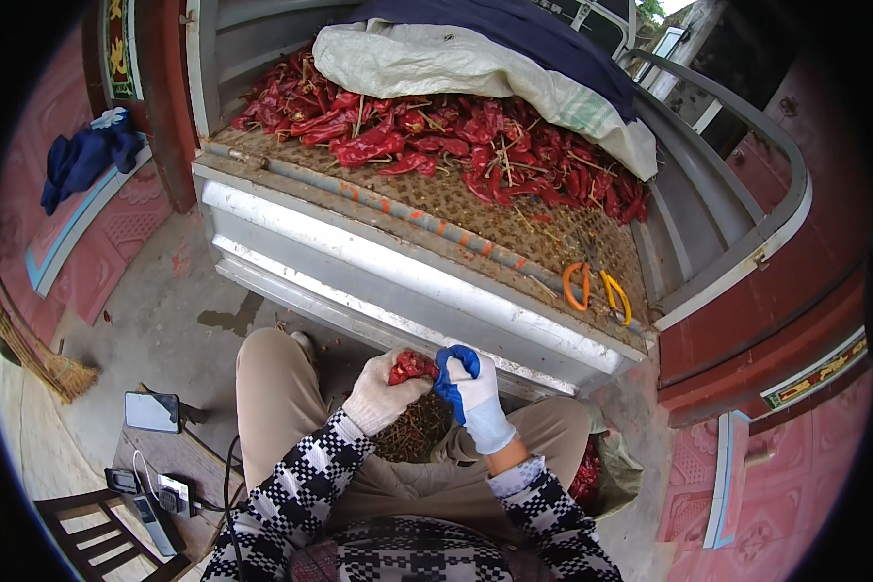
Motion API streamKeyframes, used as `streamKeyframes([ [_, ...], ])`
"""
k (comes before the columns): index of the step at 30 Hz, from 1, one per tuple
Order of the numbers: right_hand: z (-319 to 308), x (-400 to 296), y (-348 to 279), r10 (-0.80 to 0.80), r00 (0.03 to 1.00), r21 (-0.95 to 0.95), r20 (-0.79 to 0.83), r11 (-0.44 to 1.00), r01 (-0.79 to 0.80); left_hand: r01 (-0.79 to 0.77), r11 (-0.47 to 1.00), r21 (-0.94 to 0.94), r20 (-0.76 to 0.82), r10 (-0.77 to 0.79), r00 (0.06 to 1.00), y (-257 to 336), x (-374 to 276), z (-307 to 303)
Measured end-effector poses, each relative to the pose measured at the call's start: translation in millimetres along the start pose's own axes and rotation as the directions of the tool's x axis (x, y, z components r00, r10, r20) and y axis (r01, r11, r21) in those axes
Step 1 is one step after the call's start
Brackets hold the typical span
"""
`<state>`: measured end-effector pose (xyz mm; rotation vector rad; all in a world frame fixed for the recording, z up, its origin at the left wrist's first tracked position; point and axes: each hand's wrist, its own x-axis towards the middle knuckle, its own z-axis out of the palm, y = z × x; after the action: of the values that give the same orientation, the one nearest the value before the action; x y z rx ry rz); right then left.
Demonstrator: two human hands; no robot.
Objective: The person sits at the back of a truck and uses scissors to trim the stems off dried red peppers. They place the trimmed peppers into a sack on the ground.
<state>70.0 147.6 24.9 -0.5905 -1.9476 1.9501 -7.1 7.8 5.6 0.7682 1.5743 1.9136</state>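
My left hand (383,391), in a white knit glove, is closed around a small bunch of dried red chilli peppers (412,367). Against the right end of that bunch my right hand (473,385) is curled, in a white glove with blue-coated fingers; its fingers pinch there, and any stems inside them are hidden. Below both hands, between my knees, lies a heap of brown pepper stems (411,429), partly covered by my arms and legs. On the truck bed ahead spreads a large pile of dried red chilli peppers (436,138).
Orange- and yellow-handled scissors (595,280) lie by the metal tailgate (407,254). A white woven sack (436,62) drapes the pile. To my right stands a sack (620,473) with red peppers. Left are a wooden bench (207,462) bearing phones, and a straw broom (65,371).
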Motion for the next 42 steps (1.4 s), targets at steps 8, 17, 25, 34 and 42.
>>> streamKeyframes([
  [8,-12,-6,31,0.236,0.950,0.517,0.202,0.798,-0.309,0.103,0.966,-0.236,0.055,-0.093,0.994,8,-3,-4],
  [17,-33,-12,-31,-0.118,0.962,-0.354,0.248,0.913,0.203,0.180,0.836,-0.518,0.134,-0.129,0.983,-2,-9,-6],
  [25,-15,-8,-64,-0.356,0.775,-0.619,0.522,0.467,0.631,0.156,0.884,-0.441,0.079,-0.135,0.988,-3,-8,-7],
  [34,-2,-5,-33,-0.064,0.969,-0.207,0.238,0.971,0.115,0.135,0.871,-0.473,0.026,-0.139,0.990,1,-9,-6],
  [42,9,-8,0,0.350,0.924,0.421,0.152,0.823,-0.381,0.144,0.921,-0.362,0.001,-0.154,0.988,8,-8,-9],
])
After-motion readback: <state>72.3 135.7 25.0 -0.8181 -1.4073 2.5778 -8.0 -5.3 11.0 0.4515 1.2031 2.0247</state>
